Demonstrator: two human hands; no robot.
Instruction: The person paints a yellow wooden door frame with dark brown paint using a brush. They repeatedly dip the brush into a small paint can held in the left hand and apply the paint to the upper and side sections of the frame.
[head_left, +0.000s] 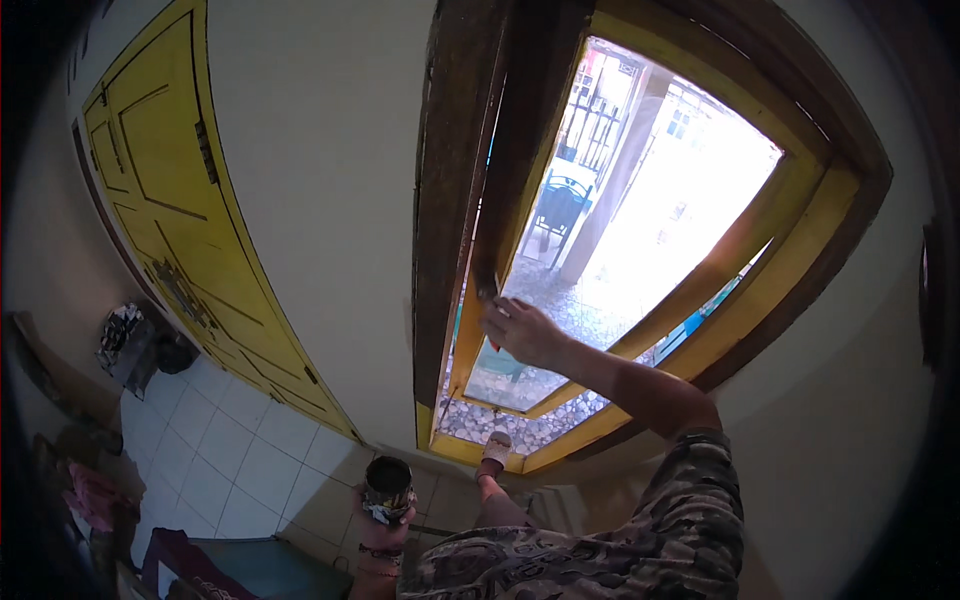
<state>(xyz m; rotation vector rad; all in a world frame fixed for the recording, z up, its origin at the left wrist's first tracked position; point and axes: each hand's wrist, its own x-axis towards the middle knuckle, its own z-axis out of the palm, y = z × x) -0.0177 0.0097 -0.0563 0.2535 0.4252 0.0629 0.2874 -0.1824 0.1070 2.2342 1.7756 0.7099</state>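
Pinching what seems a brush (487, 294), the right hand (523, 332) is nearest the steep stile (471, 325), mid-frame; the left hand (392, 527) cups a can (388, 490), lower left.

The slim brush-like tool with a red end (496, 344) in the right hand (522, 330) meets the yellow-and-brown wooden sash (745, 235), whose clear glass pane (640, 220) blocks any way through. A narrow gap between sash and thick dark-brown and yellow frame (450, 200) gives a passage along the bottom, though a foot (494, 450) stands at its lower edge. The plain pale wall (315, 200) bounds leftward movement. Room lies between the right forearm and the open-topped dark cylindrical can (389, 487) in the left hand (395, 524).
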